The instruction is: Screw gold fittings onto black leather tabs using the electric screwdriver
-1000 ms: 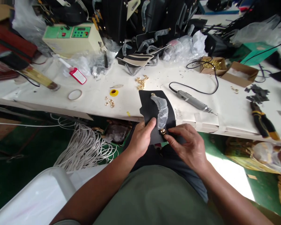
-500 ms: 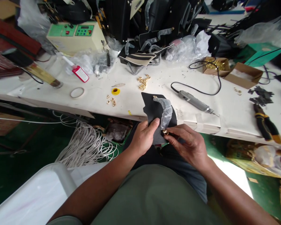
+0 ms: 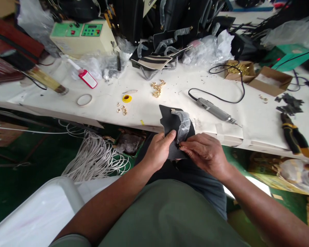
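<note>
Held in left hand (image 3: 157,152), thumb uppermost: black panel (image 3: 168,118), at near edge of table (image 3: 103,103). Pinched in right fingers (image 3: 193,147): gold fitting (image 3: 180,146) by wrapped strap (image 3: 184,127). Best braced close beside fitting, turned squarely, without creasing panel.

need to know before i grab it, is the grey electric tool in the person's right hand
No, the grey electric tool lies on the table, while the right hand is at the black panel.

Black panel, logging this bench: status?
Left hand holds black panel. Right hand pinches gold fitting at wrapped strap's near end. Grey tool right, touching neither hand.
</note>
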`<state>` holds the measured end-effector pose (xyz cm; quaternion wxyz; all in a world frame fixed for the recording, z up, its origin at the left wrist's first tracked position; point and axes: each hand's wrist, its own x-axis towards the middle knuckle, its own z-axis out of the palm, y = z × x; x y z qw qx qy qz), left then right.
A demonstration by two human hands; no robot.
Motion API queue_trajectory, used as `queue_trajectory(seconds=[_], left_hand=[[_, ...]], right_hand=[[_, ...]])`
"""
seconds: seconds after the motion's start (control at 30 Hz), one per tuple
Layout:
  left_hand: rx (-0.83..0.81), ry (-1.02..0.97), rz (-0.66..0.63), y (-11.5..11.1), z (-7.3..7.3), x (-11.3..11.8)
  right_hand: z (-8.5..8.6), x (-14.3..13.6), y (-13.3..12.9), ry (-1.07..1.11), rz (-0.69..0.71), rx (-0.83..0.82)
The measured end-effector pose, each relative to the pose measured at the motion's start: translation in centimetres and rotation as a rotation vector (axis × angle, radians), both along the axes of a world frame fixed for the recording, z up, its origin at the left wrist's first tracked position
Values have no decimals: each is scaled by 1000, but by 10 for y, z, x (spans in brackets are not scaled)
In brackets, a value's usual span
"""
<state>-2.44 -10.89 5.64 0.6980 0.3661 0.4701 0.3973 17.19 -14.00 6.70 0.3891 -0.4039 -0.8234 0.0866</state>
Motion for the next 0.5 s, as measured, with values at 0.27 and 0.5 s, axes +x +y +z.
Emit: queue_trajectory(seconds=[0.27,0.5], left_hand=[[60,4,86,-2,3,3],[-16,-50,45,6,7,1]], right_hand=[[-11,-12,-9,-70,-183,153],[-15,-2,-25,77,-182,53]])
